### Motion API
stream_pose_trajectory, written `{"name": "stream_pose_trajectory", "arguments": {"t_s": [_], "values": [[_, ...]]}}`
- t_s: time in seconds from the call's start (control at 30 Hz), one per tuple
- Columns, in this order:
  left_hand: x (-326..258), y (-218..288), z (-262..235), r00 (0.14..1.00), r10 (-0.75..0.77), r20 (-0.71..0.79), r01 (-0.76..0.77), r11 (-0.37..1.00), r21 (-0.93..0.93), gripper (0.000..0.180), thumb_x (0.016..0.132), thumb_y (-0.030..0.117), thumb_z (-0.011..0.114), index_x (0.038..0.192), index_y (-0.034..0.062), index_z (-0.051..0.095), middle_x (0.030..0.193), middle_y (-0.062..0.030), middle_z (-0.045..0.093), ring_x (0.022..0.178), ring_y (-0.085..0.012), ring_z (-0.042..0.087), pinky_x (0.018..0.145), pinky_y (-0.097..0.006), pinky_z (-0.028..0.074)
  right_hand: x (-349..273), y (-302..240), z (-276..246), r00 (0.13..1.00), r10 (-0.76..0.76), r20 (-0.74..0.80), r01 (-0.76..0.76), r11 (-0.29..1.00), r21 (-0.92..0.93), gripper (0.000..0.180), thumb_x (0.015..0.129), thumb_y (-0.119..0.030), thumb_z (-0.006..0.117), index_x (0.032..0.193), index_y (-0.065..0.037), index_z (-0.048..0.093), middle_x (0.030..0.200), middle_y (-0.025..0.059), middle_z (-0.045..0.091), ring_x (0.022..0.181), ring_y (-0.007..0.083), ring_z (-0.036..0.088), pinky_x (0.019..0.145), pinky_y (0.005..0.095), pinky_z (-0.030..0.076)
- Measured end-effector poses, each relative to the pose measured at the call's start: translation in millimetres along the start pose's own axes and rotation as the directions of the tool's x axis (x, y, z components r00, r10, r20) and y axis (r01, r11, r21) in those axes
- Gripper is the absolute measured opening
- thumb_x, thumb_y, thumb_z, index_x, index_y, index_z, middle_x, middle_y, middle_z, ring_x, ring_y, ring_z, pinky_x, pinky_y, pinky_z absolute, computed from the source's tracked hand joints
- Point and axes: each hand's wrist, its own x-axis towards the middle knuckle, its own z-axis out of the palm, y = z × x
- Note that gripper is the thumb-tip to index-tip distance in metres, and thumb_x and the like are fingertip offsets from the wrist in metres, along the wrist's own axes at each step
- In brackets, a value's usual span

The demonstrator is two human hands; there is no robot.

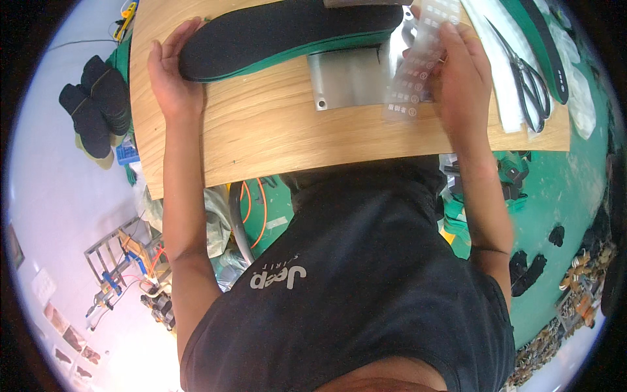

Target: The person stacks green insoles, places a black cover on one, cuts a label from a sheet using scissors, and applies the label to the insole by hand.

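Note:
Across the far part of the wooden table lies a black insole (281,36) with a green lower layer along its near edge. My left hand (177,72) is cupped around its rounded left end, fingers partly hidden beyond it. In my right hand (460,75), pinched between thumb and fingers, hangs a translucent strip (418,75) printed with a row of small pale marks. The strip is slightly blurred. Below the insole's right part sits a shiny metal plate (346,78) with a hole near its corner. The insole's right end meets metal parts at the top edge, mostly cut off.
Black-handled scissors (530,91) lie on white sheets (499,78) at the table's right, beside a long green-and-black insole (545,49). More dark insoles (98,98) are stacked off the left side. Orange hose (264,212) runs below the table (261,130).

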Motion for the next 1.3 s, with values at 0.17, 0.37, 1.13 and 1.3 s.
{"name": "stream_pose_trajectory", "arguments": {"t_s": [0.17,0.37,1.13,1.3], "values": [[-2,1,9,0.999,0.050,0.008,-0.050,0.995,0.090,0.058,0.097,0.038,0.022,0.121,-0.0063,0.052,0.129,-0.0227,0.051,0.125,-0.0321,0.044,0.108,-0.044,0.031,-9,7,-5,0.991,-0.120,0.062,0.124,0.990,-0.065,0.027,0.099,-0.021,0.039,0.116,-0.002,0.049,0.117,0.0094,0.062,0.078,0.0135,0.064,0.068,0.0267,0.054],[3,-9,-3,0.988,0.149,0.044,-0.151,0.986,0.065,0.043,0.095,0.026,0.038,0.118,-0.0087,0.051,0.122,-0.0218,0.056,0.117,-0.0298,0.052,0.104,-0.039,0.035,-11,13,-8,0.971,-0.196,0.137,0.207,0.976,-0.074,0.027,0.100,-0.020,0.038,0.117,-0.001,0.046,0.121,0.0109,0.060,0.079,0.0141,0.064,0.069,0.0274,0.054],[-48,32,36,0.933,0.320,0.165,-0.356,0.891,0.281,0.020,0.090,0.011,0.054,0.103,-0.0028,0.063,0.082,-0.0057,0.063,0.067,-0.0085,0.054,0.061,-0.022,0.043,-52,-19,6,0.996,-0.069,0.057,0.077,0.986,-0.146,0.013,0.093,-0.013,0.057,0.098,-0.002,0.058,0.081,-0.0006,0.059,0.064,0.0041,0.050,0.059,0.0184,0.041],[-87,34,91,0.855,-0.099,0.510,0.016,0.986,0.165,0.014,0.083,0.012,0.070,0.093,0.0018,0.069,0.076,0.0019,0.063,0.063,-0.0010,0.050,0.053,-0.017,0.039,-63,-23,21,0.924,-0.070,0.375,0.158,0.965,-0.209,0.012,0.090,-0.011,0.060,0.093,0.001,0.059,0.074,-0.0003,0.059,0.066,0.0039,0.051,0.058,0.0190,0.041]]}}
